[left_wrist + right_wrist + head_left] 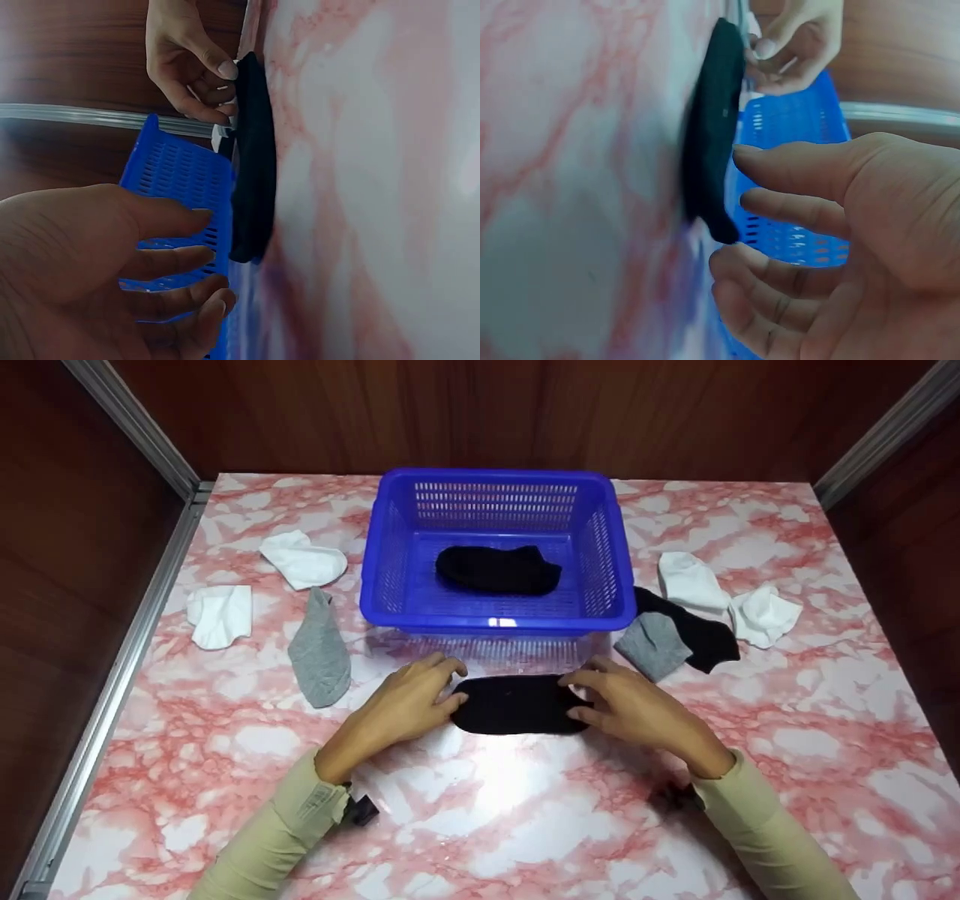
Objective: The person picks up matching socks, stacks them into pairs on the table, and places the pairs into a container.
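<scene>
A black sock [517, 705] lies flat on the table in front of the basket, stretched out sideways. At its left end is my left hand [412, 699], thumb and fingers apart with the tips close to the fabric. My right hand [634, 705] is at the other end, its fingertips over the sock's edge. In the left wrist view, the left hand [112, 262] has loosely bent fingers beside the black sock [255, 161]. The right wrist view shows the right hand [840, 225] with spread fingers near the sock [711, 131]; neither hand visibly grips it.
A blue plastic basket [499, 622] stands behind the sock, with black socks [495, 570] inside. Left of it lie two white socks [304, 561] and a grey sock [320, 652]. On the right are a grey sock [654, 645], a black sock [701, 637] and two white socks [691, 581].
</scene>
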A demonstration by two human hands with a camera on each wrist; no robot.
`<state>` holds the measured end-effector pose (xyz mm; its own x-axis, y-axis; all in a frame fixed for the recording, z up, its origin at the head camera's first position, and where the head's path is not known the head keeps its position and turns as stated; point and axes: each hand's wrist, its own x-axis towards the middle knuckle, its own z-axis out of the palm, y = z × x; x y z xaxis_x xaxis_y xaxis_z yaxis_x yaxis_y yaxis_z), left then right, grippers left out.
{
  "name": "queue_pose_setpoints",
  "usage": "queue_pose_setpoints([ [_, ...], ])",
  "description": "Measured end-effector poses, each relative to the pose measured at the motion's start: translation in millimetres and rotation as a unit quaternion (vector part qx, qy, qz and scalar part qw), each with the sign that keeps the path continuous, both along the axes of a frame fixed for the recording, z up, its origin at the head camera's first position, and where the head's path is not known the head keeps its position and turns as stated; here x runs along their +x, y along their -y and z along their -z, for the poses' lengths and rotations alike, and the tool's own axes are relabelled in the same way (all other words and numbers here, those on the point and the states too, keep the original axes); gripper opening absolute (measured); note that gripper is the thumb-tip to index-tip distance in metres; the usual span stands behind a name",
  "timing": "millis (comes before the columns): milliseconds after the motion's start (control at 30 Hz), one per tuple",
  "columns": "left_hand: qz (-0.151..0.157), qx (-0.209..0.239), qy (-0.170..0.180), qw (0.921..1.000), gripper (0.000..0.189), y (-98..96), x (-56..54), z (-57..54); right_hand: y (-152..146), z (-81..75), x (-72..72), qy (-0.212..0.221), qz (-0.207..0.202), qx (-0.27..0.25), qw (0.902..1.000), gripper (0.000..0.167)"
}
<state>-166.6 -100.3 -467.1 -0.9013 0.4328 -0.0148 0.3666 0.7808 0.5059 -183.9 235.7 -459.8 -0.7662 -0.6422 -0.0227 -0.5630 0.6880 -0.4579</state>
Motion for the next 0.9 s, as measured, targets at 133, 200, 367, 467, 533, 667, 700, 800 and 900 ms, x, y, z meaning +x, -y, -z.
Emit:
queue_pose_setpoints([
  [133, 0.0, 0.017, -0.017, 0.9997, 0.031, 0.1, -0.3, -10.8, -3.3, -9.6, -0.4, -0.004, 0.005, -0.012, 0.9999, 0.037],
  [200, 0.002, 0.034, -0.023, 0.9992, 0.03, 0.3, -1.1, -16.1, -5.5, -13.9, -0.3, 0.0, 0.011, -0.016, 0.9998, 0.038],
  [367, 0.011, 0.089, -0.057, 0.9943, 0.023, 1.4, -4.1, -27.3, -9.8, -23.1, -1.2, -0.005, 0.02, -0.02, 0.9996, 0.04],
  [467, 0.016, 0.114, -0.089, 0.9893, 0.018, 2.6, -6.4, -34.2, -15.2, -28.3, -2.4, -0.023, 0.023, -0.024, 0.9992, 0.039],
  [533, 0.018, 0.125, -0.108, 0.9861, 0.016, 3.8, -8.4, -39.9, -20.7, -32.1, -3.8, -0.032, 0.027, -0.031, 0.9987, 0.038],
  [667, 0.015, 0.13, -0.14, 0.9815, 0.013, 7.8, -15.6, -54.3, -35.1, -41.2, -8.2, -0.055, 0.039, -0.055, 0.9962, 0.034],
  [700, 0.013, 0.129, -0.147, 0.9807, 0.013, 9.2, -18.4, -57.7, -38.9, -43.3, -10.0, -0.062, 0.044, -0.064, 0.995, 0.033],
  [800, 0.002, 0.129, -0.165, 0.9779, 0.013, 14.2, -28.5, -67.6, -50.6, -48.9, -15.4, -0.078, 0.064, -0.096, 0.9902, 0.028],
  [900, -0.016, 0.136, -0.176, 0.9748, 0.016, 19.8, -40.8, -73.1, -61.7, -52.1, -21.3, -0.074, 0.09, -0.131, 0.9845, 0.023],
])
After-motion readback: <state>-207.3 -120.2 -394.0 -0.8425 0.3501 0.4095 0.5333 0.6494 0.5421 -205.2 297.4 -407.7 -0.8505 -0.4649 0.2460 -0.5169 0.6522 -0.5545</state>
